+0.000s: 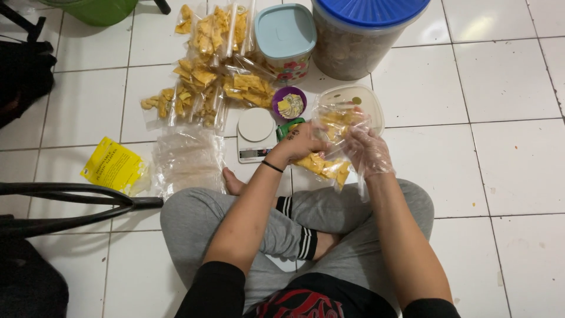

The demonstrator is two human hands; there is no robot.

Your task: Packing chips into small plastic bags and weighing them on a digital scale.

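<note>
white tiled floor [506, 153] bearing snack bags [203, 88]

From my remote view, the top edge cuts off the big jar with the blue lid [362, 35] and the green bucket [97, 9], the scale's display [255, 153] is too small to read, and the left hand [303, 143] hides part of the green object [289, 126].

scale [256, 135] left of held bag [327, 159], filled bags [206, 70] behind scale
</note>
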